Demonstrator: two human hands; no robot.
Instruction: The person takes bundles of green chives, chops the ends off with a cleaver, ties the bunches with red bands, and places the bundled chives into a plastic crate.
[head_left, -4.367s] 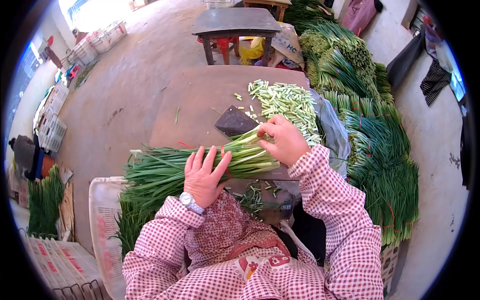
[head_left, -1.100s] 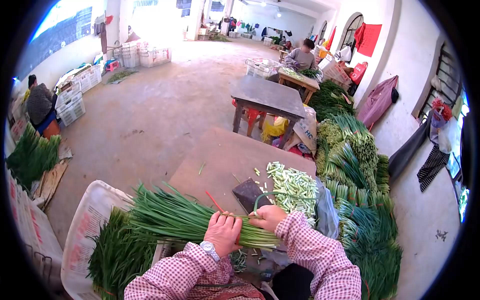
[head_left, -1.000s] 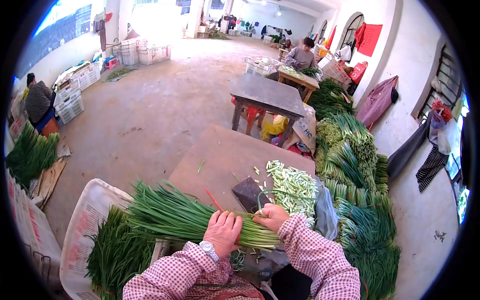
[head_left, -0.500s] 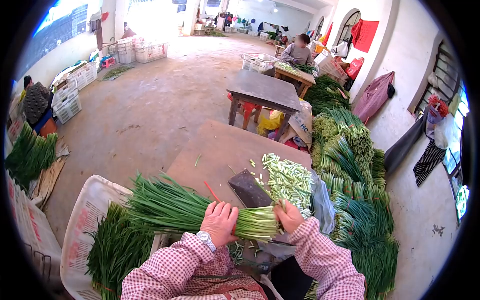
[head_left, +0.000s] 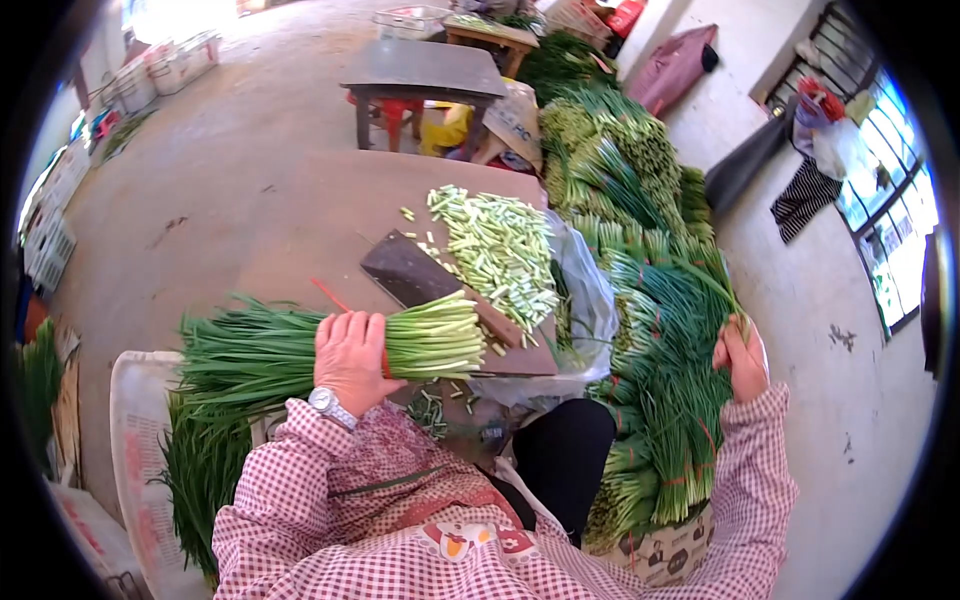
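My left hand [head_left: 352, 362] is wrapped round a thick bundle of garlic chives [head_left: 435, 338], held level over the table's near edge. Its pale cut ends point right and its green leaves point left; a red tie shows beside my fingers. Far to the right, my right hand [head_left: 741, 358] pinches a thin green chive stalk [head_left: 712, 282] above the stacked bundles. A cleaver [head_left: 415, 272] with a wooden handle lies on the brown table [head_left: 290, 225]. Beside it is a heap of short cut chive ends [head_left: 495, 250].
Stacked chive bundles [head_left: 670, 330] line my right side, with a clear plastic bag [head_left: 590, 305] at the table's edge. A white crate [head_left: 140, 420] holding more chives stands at my left. Ahead is a dark table [head_left: 430, 70]; a wall with a window [head_left: 880, 190] is at the right.
My right hand has moved away from the bundle's pale ends, far to the right, with a thin stalk in it. My left hand keeps hold of the bundle. The view has turned right and down.
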